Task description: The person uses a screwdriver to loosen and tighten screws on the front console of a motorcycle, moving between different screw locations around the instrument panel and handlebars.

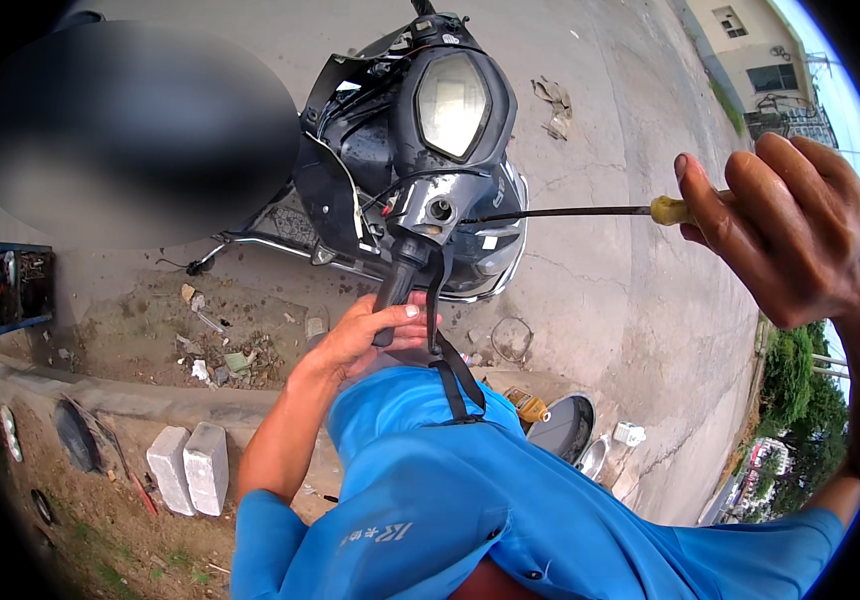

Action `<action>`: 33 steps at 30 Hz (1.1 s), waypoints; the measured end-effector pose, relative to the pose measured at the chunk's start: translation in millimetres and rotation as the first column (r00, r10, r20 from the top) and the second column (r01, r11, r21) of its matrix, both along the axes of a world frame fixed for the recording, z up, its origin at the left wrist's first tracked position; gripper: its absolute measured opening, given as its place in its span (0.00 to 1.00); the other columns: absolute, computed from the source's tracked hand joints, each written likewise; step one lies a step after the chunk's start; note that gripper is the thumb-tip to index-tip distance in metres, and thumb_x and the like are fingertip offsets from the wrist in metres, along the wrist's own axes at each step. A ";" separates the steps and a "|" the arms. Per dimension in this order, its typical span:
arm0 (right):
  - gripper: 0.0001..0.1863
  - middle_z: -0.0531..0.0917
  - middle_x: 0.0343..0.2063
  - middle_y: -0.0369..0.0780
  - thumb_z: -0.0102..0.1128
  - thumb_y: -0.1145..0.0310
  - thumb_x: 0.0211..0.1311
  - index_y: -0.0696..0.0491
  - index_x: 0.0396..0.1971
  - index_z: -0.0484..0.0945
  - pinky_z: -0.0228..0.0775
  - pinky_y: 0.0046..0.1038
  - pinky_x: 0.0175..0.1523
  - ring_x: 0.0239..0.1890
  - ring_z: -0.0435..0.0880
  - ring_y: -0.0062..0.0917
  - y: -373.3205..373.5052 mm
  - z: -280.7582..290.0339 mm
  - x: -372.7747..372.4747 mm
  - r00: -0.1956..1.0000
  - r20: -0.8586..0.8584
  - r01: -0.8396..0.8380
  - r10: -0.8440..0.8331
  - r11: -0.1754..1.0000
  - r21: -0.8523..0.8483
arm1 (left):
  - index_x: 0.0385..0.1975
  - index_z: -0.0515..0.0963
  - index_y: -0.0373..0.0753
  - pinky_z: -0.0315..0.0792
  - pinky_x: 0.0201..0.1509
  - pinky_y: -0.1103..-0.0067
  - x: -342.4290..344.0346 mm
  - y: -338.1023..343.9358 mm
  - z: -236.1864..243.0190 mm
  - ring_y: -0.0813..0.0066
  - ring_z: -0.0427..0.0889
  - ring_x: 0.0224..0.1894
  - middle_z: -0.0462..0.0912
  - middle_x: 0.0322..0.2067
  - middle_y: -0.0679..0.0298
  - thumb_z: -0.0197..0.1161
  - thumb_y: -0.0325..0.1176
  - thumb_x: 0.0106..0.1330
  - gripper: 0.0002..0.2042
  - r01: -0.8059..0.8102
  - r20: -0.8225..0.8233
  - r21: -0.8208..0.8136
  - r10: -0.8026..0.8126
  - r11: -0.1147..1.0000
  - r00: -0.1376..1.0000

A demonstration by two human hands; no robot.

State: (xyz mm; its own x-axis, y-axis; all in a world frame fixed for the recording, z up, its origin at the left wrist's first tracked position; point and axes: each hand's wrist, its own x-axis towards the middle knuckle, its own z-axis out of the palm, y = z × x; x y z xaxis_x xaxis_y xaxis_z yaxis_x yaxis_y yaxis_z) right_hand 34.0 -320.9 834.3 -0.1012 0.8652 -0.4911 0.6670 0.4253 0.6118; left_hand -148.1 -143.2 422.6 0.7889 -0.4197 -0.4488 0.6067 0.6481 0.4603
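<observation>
A partly disassembled dark scooter [493,130] lies ahead of me, its headlight [455,106] facing up and side panels loosened. My left hand [370,335] holds the black handlebar grip [400,280], thumb across it. My right hand [775,225], raised at the right, grips the yellow handle [668,211] of a long screwdriver [580,211]. The screwdriver's tip reaches the handlebar housing [418,205], beside a round opening in it. A black strap [448,385] hangs from the handlebar area down by my blue clothing.
A tool crate [12,286] stands at the left. Pale blocks [205,468], debris [235,365] and a curb [150,388] lie nearer. A basin [560,430] and yellow bottle [528,405] sit beside me. Cracked pavement [630,300] extends right toward a building [750,50]. A blurred oval hides the upper left.
</observation>
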 end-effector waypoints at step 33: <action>0.24 0.76 0.26 0.36 0.71 0.66 0.64 0.56 0.58 0.80 0.70 0.27 0.27 0.26 0.74 0.20 50.5 -2.6 -0.1 0.991 0.021 0.131 -0.130 0.986 -0.098 | 0.65 0.71 0.32 0.76 0.67 0.68 8.5 -0.8 3.7 0.61 0.85 0.58 0.83 0.58 0.47 0.67 0.37 0.71 0.27 0.044 -0.009 -0.109 -0.046 0.993 0.999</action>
